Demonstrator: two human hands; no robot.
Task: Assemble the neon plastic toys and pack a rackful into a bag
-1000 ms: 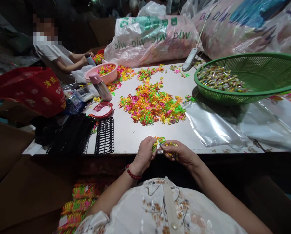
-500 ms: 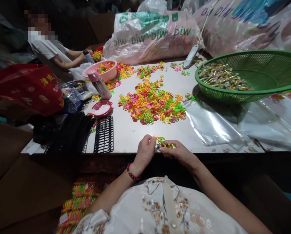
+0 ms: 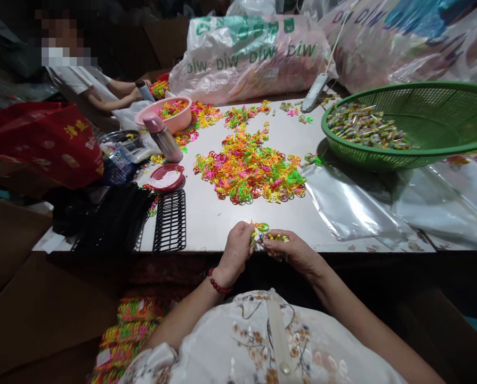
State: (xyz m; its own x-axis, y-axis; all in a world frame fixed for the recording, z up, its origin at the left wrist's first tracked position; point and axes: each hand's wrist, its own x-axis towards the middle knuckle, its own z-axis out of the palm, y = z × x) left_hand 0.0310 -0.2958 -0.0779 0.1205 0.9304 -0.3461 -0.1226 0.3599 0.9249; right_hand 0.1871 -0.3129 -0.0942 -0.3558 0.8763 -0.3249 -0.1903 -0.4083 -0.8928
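Observation:
My left hand (image 3: 238, 246), with a red bead bracelet (image 3: 219, 282) at the wrist, is closed on small coloured plastic pieces (image 3: 262, 227), green and orange, one with a ring shape. Close beside it, my right hand (image 3: 292, 250) curls around several small tube-like pieces (image 3: 277, 238) with yellowish and multicoloured contents. Between the two hands a small white bit shows at the fingertips; its exact kind is too small to tell. Both hands hover at the table's front edge. Beyond them lies a heap of bright plastic pieces (image 3: 250, 168) in yellow, green, orange and pink.
A green basket (image 3: 430, 128) at right holds more wrapped tubes. Clear plastic bags (image 3: 354, 208) lie before it. At left are a black rack (image 3: 170, 221), a red basket (image 3: 167, 177), a flask (image 3: 164, 140) and a pink basin (image 3: 186, 118). A co-worker (image 3: 82, 88) sits far left.
My fingers have shifted slightly: the hands sit a touch further apart, and the green and orange pieces have turned a little at the left fingertips. The rest looks unchanged.

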